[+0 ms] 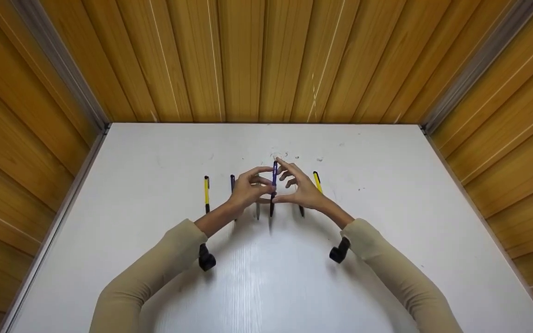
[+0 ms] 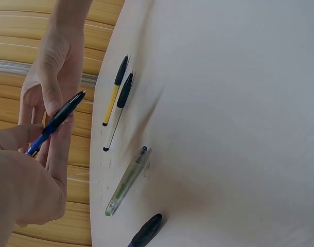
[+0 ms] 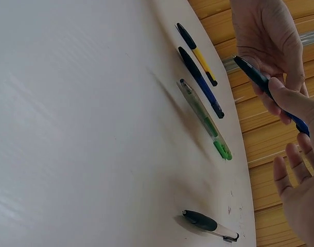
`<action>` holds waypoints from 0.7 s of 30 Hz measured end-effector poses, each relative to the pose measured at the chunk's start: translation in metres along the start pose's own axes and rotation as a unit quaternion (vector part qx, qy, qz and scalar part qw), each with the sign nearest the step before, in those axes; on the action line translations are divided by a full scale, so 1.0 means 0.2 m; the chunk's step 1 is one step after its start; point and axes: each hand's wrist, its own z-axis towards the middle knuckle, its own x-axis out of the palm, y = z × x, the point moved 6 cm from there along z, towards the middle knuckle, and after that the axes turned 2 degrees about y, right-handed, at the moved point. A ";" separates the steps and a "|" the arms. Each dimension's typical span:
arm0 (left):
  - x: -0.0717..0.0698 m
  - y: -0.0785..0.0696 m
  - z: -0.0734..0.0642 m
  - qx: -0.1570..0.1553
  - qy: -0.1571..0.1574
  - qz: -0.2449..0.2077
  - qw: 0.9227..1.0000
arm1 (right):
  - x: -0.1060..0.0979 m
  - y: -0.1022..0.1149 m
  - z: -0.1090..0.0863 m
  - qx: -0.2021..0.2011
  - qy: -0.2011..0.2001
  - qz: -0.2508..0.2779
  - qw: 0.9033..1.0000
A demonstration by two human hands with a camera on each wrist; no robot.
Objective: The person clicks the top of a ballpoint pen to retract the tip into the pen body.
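A blue pen [image 1: 275, 174] with a black tip section is held up off the table between both hands, tip downward. My left hand [image 1: 249, 188] pinches it between thumb and fingers from the left. From the right, the thumb and index finger of my right hand [image 1: 304, 190] also hold it, the index at its upper end; the other fingers are bent away from the barrel. In the right wrist view a thumb lies over the pen [image 3: 257, 77]. Behind and below the hands, a clear pen with green parts [image 2: 127, 180] and a white-and-black pen [image 3: 208, 222] lie on the table.
A yellow pen [image 1: 207, 188] and a dark blue pen [image 1: 232, 181] lie left of the hands, another yellow pen [image 1: 317, 181] to the right. The white table [image 1: 257, 286] meets wood-patterned walls [image 1: 243, 60] at back and sides. Black wrist cameras [image 1: 206, 260] hang from both sleeves.
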 end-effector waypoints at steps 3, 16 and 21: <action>0.01 0.00 0.00 -0.003 0.001 -0.010 1.000 | 0.00 -0.02 0.00 0.003 0.004 -0.001 1.000; -0.01 0.01 -0.01 -0.006 -0.004 -0.029 1.000 | 0.02 -0.01 0.01 -0.022 0.032 0.100 0.994; -0.01 0.02 -0.01 -0.007 -0.001 -0.023 1.000 | 0.02 -0.01 0.01 -0.022 0.037 0.125 0.991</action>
